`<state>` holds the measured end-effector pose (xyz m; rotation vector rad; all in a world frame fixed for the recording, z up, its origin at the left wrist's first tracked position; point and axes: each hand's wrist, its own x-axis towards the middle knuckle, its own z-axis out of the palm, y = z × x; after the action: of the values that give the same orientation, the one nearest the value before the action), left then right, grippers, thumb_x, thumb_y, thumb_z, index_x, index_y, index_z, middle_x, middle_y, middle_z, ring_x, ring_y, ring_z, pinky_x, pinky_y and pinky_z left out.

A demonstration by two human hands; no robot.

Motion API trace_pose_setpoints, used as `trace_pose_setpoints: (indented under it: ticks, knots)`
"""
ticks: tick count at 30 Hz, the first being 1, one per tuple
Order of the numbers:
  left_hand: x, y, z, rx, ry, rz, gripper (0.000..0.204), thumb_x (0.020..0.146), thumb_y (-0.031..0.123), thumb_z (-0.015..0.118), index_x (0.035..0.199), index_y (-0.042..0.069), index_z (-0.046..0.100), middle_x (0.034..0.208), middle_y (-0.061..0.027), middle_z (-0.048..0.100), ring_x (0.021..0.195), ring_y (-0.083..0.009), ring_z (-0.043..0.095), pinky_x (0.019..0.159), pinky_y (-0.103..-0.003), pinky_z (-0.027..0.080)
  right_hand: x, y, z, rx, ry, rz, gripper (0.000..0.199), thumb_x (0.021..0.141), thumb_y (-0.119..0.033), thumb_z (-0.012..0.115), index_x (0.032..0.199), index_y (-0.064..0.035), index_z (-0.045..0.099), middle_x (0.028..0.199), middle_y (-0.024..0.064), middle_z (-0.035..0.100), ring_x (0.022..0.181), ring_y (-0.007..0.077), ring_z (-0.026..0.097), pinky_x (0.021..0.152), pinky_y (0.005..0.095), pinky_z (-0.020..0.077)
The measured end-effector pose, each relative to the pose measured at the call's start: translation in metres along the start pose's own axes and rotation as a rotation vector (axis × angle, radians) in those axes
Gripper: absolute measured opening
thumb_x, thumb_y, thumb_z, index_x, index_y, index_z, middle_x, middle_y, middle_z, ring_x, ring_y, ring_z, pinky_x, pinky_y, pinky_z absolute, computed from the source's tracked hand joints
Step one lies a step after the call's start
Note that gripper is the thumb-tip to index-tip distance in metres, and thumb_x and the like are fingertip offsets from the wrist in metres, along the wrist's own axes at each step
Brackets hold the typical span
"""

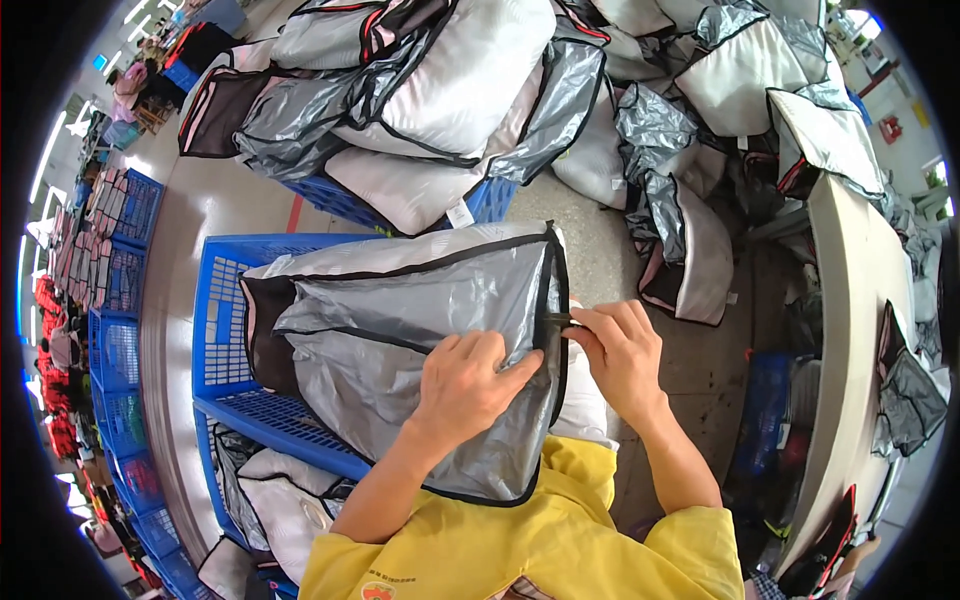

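Silver bag (430,295) lies left of the right grip (622,350), which pinches a dark strip (559,319).

Probably a workshop: heaped bags (465,85), crates (118,355).

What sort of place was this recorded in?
Probably a textile workshop or factory: a shiny silver, black-edged bag being handled, heaped white-and-silver bags, and stacked blue plastic crates.

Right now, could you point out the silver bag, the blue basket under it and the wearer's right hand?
Silver bag (380,352): head view, middle of its shiny upper face.
Blue basket (222,335): head view, its slatted left wall.
Right hand (622,352): head view, back of the hand.
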<state>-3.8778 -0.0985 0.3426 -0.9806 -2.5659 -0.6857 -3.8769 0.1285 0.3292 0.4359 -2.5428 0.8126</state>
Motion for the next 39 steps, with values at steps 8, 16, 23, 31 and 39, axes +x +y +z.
trace_pose_setpoints:
  ticks: [8, 16, 23, 31, 39]
  knots:
    - [0.000, -0.001, 0.000, -0.002, 0.011, 0.013, 0.022, 0.080, 0.016, 0.077, 0.100, 0.025, 0.079, 0.072, 0.0013, 0.040, 0.065, -0.0168, 0.051, 0.056, -0.033, 0.038, -0.020, 0.000, 0.005, 0.285, -0.069, 0.251, 0.022, 0.081, -0.012, 0.083, 0.100, -0.0081, 0.074, 0.084, 0.0058, 0.068, 0.074, 0.0254, 0.063, 0.062, 0.0367, 0.0504]
    - [0.001, 0.001, 0.000, 0.033, -0.015, 0.018, 0.024, 0.079, 0.015, 0.078, 0.101, 0.025, 0.079, 0.072, 0.0013, 0.040, 0.065, -0.0166, 0.051, 0.057, -0.032, 0.038, -0.019, 0.002, 0.008, 0.313, -0.078, 0.305, 0.024, 0.080, -0.007, 0.084, 0.102, -0.0051, 0.073, 0.085, 0.0079, 0.068, 0.075, 0.0216, 0.065, 0.062, 0.0322, 0.0500]
    - [0.001, 0.002, -0.001, 0.042, -0.001, 0.008, 0.019, 0.079, 0.014, 0.079, 0.095, 0.025, 0.080, 0.072, 0.0014, 0.040, 0.064, -0.0162, 0.050, 0.056, -0.032, 0.038, -0.004, -0.010, 0.003, 0.450, -0.117, 0.315, 0.029, 0.080, -0.004, 0.083, 0.107, -0.0061, 0.073, 0.075, 0.0064, 0.058, 0.063, 0.0183, 0.059, 0.061, 0.0303, 0.0491]
    - [0.001, 0.002, 0.000, 0.017, 0.023, -0.011, 0.018, 0.078, 0.015, 0.080, 0.094, 0.025, 0.080, 0.072, 0.0015, 0.039, 0.064, -0.0162, 0.050, 0.055, -0.033, 0.038, 0.002, 0.001, 0.027, 0.311, -0.152, 0.073, 0.038, 0.066, 0.012, 0.073, 0.100, -0.0057, 0.070, 0.077, 0.0082, 0.060, 0.067, 0.0221, 0.059, 0.064, 0.0315, 0.0499]
    - [0.000, 0.000, -0.004, 0.002, 0.014, 0.010, 0.030, 0.075, 0.013, 0.079, 0.102, 0.026, 0.080, 0.073, 0.0015, 0.039, 0.065, -0.0164, 0.050, 0.056, -0.032, 0.038, -0.022, 0.008, 0.021, 0.750, 0.044, 0.698, 0.020, 0.103, -0.015, 0.064, 0.113, 0.0006, 0.059, 0.090, 0.0022, 0.062, 0.072, 0.0094, 0.055, 0.065, 0.0259, 0.0474]
